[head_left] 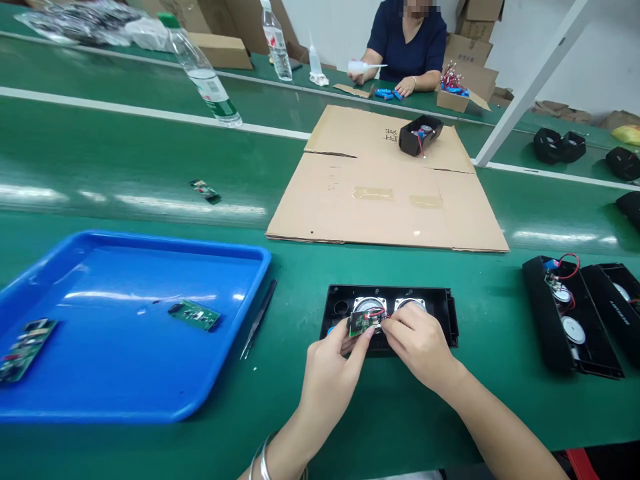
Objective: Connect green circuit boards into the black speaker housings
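My left hand [333, 367] pinches a small green circuit board [361, 324] between thumb and fingers. It is held above a black speaker housing [333, 307], which lies open side up on the green table. Two round speakers show inside the housing, the left speaker [369, 305] partly behind the board. At the board's right edge, my right hand [420, 343] is closed, its fingertips pinching a thin red wire [379, 312] that loops over the board. The wire's end is hidden by the fingers.
Left stands a blue tray [150, 407] with circuit boards; tweezers [259, 320] lie beside it. Another board [205, 191] lies further back. A cardboard sheet [385, 213] bears a speaker housing [420, 135]. Open housings [573, 320] lie right. Across sits a person [407, 40] holding a white bottle.
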Demonstrator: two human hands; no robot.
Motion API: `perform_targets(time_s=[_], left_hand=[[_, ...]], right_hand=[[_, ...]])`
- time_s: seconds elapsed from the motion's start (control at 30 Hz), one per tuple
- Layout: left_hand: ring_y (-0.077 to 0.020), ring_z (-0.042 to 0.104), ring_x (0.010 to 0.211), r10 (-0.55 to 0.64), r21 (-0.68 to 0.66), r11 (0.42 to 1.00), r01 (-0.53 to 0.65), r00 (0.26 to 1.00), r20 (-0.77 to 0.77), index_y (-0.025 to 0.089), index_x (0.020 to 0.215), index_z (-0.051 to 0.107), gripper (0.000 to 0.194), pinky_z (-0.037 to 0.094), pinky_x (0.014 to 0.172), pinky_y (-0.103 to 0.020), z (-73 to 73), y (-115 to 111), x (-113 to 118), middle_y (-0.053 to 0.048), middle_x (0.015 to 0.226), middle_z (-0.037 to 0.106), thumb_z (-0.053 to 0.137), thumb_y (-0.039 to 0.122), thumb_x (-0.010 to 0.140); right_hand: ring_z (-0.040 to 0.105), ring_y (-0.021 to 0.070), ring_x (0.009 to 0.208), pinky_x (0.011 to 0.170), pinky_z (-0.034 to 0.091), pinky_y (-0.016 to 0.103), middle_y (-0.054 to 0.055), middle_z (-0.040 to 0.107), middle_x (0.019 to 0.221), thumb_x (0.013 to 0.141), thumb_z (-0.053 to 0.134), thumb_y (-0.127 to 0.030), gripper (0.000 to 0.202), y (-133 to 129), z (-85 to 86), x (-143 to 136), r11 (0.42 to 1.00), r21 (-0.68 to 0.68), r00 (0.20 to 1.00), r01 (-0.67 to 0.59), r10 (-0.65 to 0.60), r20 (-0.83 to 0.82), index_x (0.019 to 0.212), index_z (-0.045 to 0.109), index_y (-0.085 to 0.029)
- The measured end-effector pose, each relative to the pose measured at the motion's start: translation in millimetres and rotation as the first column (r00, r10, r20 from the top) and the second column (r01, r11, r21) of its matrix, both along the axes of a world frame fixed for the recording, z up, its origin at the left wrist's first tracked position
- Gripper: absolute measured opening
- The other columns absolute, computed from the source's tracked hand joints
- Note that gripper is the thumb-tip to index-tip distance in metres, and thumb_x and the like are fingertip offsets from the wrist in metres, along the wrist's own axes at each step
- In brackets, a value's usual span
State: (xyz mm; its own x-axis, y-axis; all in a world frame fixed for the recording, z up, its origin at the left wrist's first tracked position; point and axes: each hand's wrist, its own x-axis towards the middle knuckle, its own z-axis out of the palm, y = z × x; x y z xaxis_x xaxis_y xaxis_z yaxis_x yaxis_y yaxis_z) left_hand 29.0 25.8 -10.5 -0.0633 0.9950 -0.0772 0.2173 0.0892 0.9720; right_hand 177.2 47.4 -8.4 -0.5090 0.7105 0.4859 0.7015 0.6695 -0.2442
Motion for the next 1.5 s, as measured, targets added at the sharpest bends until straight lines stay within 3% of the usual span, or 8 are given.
perform_targets(time_s=[0.23,0.53,0.9,1.17,1.23,1.33,1.4,1.5], left_hand=[[-0.0237,0.07,0.081,-0.017,0.062,0.998,0.025,0.993,-0.12,0.018,0.089,0.063,0.018,0.057,0.068,-0.028,0.0,-4.0,0.4,-0.007,0.086,0.074,0.051,0.027,0.08],[-0.0202,0.068,0.075,-0.038,0.119,0.991,0.062,0.98,-0.194,0.019,0.089,0.063,0.019,0.055,0.068,-0.028,1.8,-2.4,0.1,-0.006,0.087,0.073,0.048,0.028,0.082],[-0.0204,0.067,0.071,-0.018,0.094,0.995,0.039,0.976,-0.218,0.019,0.088,0.061,0.019,0.054,0.065,-0.029,4.0,-2.1,0.5,-0.005,0.076,0.071,0.048,0.031,0.081],[-0.0249,0.07,0.077,-0.013,-0.045,0.999,0.01,0.997,-0.075,0.018,0.09,0.059,0.024,0.057,0.067,-0.033,4.3,1.1,-1.0,-0.008,0.085,0.073,0.053,0.038,0.078],[-0.0253,0.07,0.076,0.008,-0.053,0.999,-0.011,0.998,-0.057,0.018,0.088,0.058,0.025,0.058,0.067,-0.034,2.4,1.6,-0.9,-0.009,0.083,0.073,0.054,0.04,0.077],[-0.0256,0.07,0.075,0.02,-0.049,0.999,-0.022,0.999,-0.03,0.019,0.081,0.057,0.021,0.058,0.067,-0.034,1.1,3.0,0.4,-0.008,0.081,0.074,0.057,0.04,0.075],[-0.026,0.07,0.074,0.014,-0.043,0.999,-0.015,1.0,-0.015,0.02,0.077,0.057,0.021,0.058,0.066,-0.034,1.5,2.8,1.0,-0.008,0.078,0.074,0.059,0.04,0.073],[-0.0271,0.071,0.07,-0.032,-0.047,0.998,0.031,0.999,-0.032,0.021,0.069,0.057,0.025,0.058,0.059,-0.031,1.6,-1.3,-2.6,-0.007,0.07,0.074,0.061,0.046,0.071]], right_hand=[[0.038,0.0147,0.057,0.052,0.03,0.027,0.004,0.05,0.058,0.089,0.039,-0.006,0.032,-6.9,-3.1,-10.9,0.988,0.151,0.999,0.022,-0.028,0.04,0.065,0.059,-0.013],[0.045,0.0135,0.058,0.053,0.035,0.025,0.003,0.051,0.061,0.093,0.04,-0.023,0.034,-7.0,-10.8,-8.0,0.988,-0.106,0.982,0.114,-0.128,-0.141,0.065,0.057,-0.014],[0.046,0.0142,0.055,0.054,0.037,0.027,0.002,0.052,0.057,0.093,0.04,-0.027,0.036,-9.3,-18.2,-14.4,0.974,-0.087,0.957,0.209,-0.222,-0.185,0.064,0.058,-0.016],[0.061,0.015,0.069,0.067,0.048,0.028,0.003,0.067,0.077,0.081,0.061,-0.035,0.018,5.9,8.3,25.6,0.938,-0.308,0.952,0.158,-0.228,-0.205,0.085,0.062,-0.018],[0.058,0.0233,0.098,0.088,0.044,0.042,0.01,0.063,0.106,0.069,0.07,-0.045,0.048,11.6,16.6,40.8,0.924,-0.337,0.971,0.182,-0.223,-0.087,0.107,0.057,-0.019],[0.031,0.0349,0.127,0.103,0.015,0.064,0.018,0.037,0.137,0.048,0.08,-0.051,0.101,15.2,21.8,51.5,0.9,-0.417,0.981,0.126,-0.049,0.19,0.132,0.037,-0.019],[0.031,0.0364,0.127,0.101,0.006,0.068,0.02,0.037,0.135,0.047,0.082,-0.043,0.105,11.7,20.8,50.7,0.889,-0.435,0.956,0.145,-0.012,0.292,0.135,0.032,-0.017],[0.038,0.0349,0.12,0.1,0.01,0.067,0.019,0.045,0.127,0.048,0.081,-0.036,0.101,-2.2,17.4,45.5,0.891,-0.415,0.957,0.187,-0.071,0.28,0.135,0.033,-0.016]])
